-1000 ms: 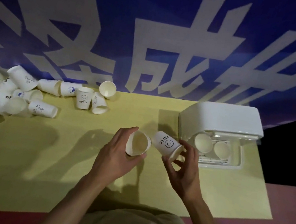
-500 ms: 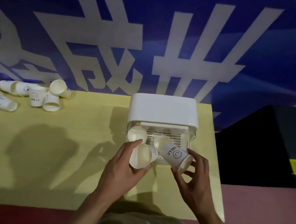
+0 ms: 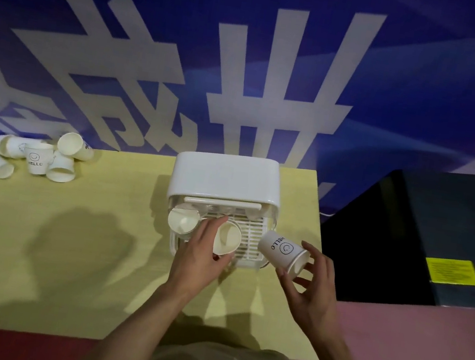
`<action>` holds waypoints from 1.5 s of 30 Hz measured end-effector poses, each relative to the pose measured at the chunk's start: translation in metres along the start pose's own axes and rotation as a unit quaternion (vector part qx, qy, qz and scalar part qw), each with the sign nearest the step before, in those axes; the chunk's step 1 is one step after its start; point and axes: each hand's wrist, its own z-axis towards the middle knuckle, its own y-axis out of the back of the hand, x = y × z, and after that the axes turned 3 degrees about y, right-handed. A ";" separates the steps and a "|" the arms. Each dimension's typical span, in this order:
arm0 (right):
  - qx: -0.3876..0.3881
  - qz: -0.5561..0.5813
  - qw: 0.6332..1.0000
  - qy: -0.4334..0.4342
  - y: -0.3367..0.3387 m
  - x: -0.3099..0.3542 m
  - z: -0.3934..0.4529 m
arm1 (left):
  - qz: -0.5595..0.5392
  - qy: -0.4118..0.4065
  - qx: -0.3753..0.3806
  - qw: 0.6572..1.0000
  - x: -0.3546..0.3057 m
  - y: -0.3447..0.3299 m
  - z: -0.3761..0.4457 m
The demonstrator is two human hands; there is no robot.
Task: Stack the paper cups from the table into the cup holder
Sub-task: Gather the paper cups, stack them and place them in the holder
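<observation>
The left hand (image 3: pixel 198 254) is pinching a plain cup (image 3: pixel 227 238) over the holder (image 3: pixel 225 178); the right hand (image 3: pixel 312 280) is cradling a "HELLO" cup (image 3: pixel 282 249) beside it. Light, thin paper likely crushes: holding near the stiffer rim seems safest.

This looks like an exhibition or event booth. Directly behind the yellow counter (image 3: pixel 70 246) hangs a large blue banner (image 3: pixel 431 86) printed with huge white characters. To the counter's right sits a black cabinet (image 3: pixel 427 228) bearing a yellow label (image 3: pixel 452 271), on pinkish flooring (image 3: pixel 421 349).
</observation>
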 end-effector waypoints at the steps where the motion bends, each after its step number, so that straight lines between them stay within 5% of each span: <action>1: -0.001 0.001 1.000 -0.002 0.004 -0.002 0.002 | 0.003 0.007 0.000 1.000 -0.001 -0.003 0.001; 19: 0.084 -0.026 0.996 0.009 -0.002 -0.002 0.026 | 0.072 0.118 0.073 0.988 0.013 -0.045 0.031; 45: 0.186 -0.201 0.946 0.172 -0.111 0.011 0.063 | -0.085 0.082 -0.018 0.993 0.035 0.024 -0.048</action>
